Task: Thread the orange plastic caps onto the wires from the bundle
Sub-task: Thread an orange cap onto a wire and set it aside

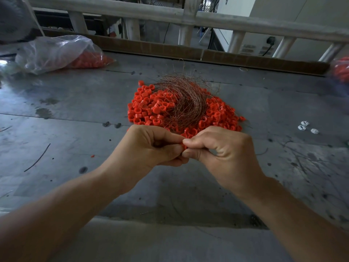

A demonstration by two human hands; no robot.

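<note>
Head view. Both forearms reach in from the near edge and converge at the centre of the grey surface (75,110). The left hand (151,146) is turned thumb-up, fingers curled inward, with thumb and forefinger closed on one orange cap (183,146). The right hand (219,148) mirrors it: knuckles up, fingers curled, thumb and forefinger tips pressed to the same cap from the opposite side. The fingertips of both hands meet there. Whether a wire passes through the cap cannot be told; it is too fine to see.

Just beyond the hands lies the pile of caps (147,108), spread flat on the surface. The wire bundle (187,103), thin and copper-coloured, rests on top of the pile, its strands fanning away from the hands.

A clear bag (54,52) holding more orange caps lies at far left. Three small white pieces (306,127) lie to the right, well apart from the pile.
</note>
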